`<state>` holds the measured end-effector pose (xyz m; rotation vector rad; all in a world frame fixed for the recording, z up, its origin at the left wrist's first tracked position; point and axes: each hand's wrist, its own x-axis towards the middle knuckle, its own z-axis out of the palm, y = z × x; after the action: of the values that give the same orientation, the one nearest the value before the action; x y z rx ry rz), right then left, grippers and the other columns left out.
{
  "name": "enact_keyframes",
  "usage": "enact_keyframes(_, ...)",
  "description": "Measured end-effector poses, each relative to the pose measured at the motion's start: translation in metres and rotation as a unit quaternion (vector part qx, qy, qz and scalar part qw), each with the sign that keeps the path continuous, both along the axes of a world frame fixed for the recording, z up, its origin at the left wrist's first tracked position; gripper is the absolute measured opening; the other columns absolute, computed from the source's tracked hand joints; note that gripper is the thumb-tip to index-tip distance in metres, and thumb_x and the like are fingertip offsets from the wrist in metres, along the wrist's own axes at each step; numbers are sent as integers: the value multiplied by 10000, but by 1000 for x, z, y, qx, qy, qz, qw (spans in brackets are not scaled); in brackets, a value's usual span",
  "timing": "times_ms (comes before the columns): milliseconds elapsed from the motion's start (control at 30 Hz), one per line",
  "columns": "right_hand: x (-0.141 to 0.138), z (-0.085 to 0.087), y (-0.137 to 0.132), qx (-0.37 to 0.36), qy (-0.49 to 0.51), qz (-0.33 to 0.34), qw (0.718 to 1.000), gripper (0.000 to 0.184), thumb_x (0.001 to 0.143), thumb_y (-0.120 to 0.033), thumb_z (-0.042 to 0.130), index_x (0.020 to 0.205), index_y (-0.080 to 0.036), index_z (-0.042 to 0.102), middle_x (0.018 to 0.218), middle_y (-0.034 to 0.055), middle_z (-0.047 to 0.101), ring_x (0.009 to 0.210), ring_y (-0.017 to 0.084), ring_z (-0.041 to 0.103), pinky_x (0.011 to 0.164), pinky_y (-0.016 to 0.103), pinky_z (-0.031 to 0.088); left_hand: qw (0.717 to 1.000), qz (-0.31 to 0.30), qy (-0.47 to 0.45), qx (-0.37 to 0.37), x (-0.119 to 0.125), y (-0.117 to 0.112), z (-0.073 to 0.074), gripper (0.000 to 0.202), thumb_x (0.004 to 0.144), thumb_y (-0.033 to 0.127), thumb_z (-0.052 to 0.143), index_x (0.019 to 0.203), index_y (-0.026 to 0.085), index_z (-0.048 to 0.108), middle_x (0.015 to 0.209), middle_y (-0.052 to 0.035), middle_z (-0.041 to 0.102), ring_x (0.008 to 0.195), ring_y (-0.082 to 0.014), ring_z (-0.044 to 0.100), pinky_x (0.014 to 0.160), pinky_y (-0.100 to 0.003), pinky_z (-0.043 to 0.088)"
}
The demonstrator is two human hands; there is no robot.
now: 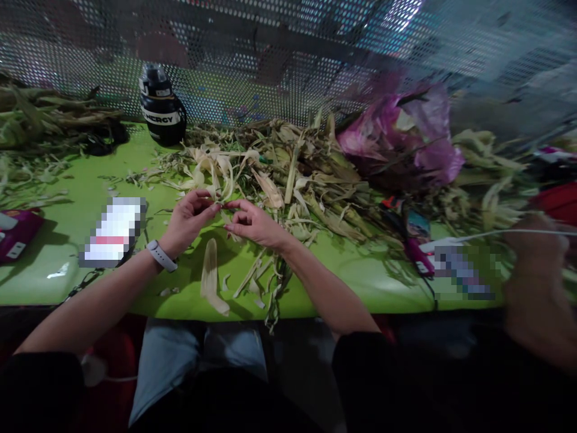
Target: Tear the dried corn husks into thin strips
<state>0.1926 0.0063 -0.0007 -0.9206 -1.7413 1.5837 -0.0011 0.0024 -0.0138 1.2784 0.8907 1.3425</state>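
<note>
My left hand [192, 221], with a pale wristband [161, 256], pinches the lower end of pale corn husk strips [220, 171] between thumb and fingertips. Close against it, my right hand [255, 224] has its fingers curled and its index fingertip at the same end of the strips. The exact grip there is too small to make out. A loose flat husk piece [210, 279] lies on the green table [178, 300] below my hands. Just beyond them spreads a heap of dry husks [324, 174].
A black bottle [163, 111] stands at the back left, before a perforated metal panel [234, 54]. Phones [115, 231] lie left and right. A pink plastic bag [401, 138] sits on the husks. Another person's arm [538, 288] reaches in at the right, near a white cable [505, 231].
</note>
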Motion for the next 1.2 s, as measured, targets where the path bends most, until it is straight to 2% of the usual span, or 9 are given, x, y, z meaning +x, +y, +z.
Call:
enact_keyframes(133,-2,-2,0,-3,0,-10,1000,557,755,-346,748,1204,-169,469,670,-64,597,566,82,499,538,221,367,1000,-31,-2,-3,-2,2,0,337,728,322,808,968,184,615,853,-15,709,794,-125,656,747,-258,497)
enact_keyframes(233,-3,-3,1,8,6,-46,999,545,744,-403,752,1170,-170,504,674,-58,606,567,82,496,540,222,374,999,-39,-5,-5,-3,3,1,335,723,327,814,967,189,631,849,-7,710,787,-116,645,745,-247,496)
enact_keyframes(367,-5,-4,3,51,43,-147,987,400,754,-506,713,949,-178,593,750,-20,622,665,100,562,633,240,456,998,-66,-2,-13,-2,0,2,355,712,344,824,984,191,653,856,-11,719,796,-118,646,764,-251,503)
enact_keyframes(433,-5,-4,3,57,50,-172,982,379,766,-535,686,856,-178,598,734,-14,620,679,108,582,677,253,482,996,-86,7,-22,-1,-2,3,351,719,343,817,996,187,666,894,-26,727,827,-129,656,789,-260,510)
enact_keyframes(633,-7,-6,2,51,44,-181,981,358,746,-528,682,778,-183,592,670,-24,589,649,114,569,650,257,484,992,-115,23,-33,0,-5,4,351,723,329,814,1004,187,659,855,-26,730,775,-135,668,749,-263,527)
enact_keyframes(767,-7,-6,1,72,50,-203,975,277,769,-449,657,785,-181,587,673,-19,602,645,115,573,666,263,482,994,-98,20,-37,-1,-3,4,360,714,347,821,992,192,654,850,-23,733,765,-133,671,739,-261,533)
enact_keyframes(967,-6,-3,-5,181,23,-213,960,206,806,-368,625,736,-179,579,698,-12,571,628,102,515,617,248,419,993,-93,50,-61,-2,-6,8,344,704,367,823,979,184,727,905,-40,734,742,-118,634,750,-265,520)
enact_keyframes(1100,-6,-2,-6,199,12,-212,957,220,824,-394,617,763,-184,598,743,1,583,652,110,516,640,258,433,989,-105,22,-105,-3,-8,11,277,697,307,817,934,191,733,870,-23,717,746,-104,628,727,-232,508)
enact_keyframes(1200,-6,-1,-6,245,-11,-213,946,217,833,-392,610,743,-195,608,755,16,600,702,134,523,676,279,440,986,-121,14,-116,-3,-7,11,251,689,289,815,908,194,737,840,-16,702,707,-97,615,684,-222,507)
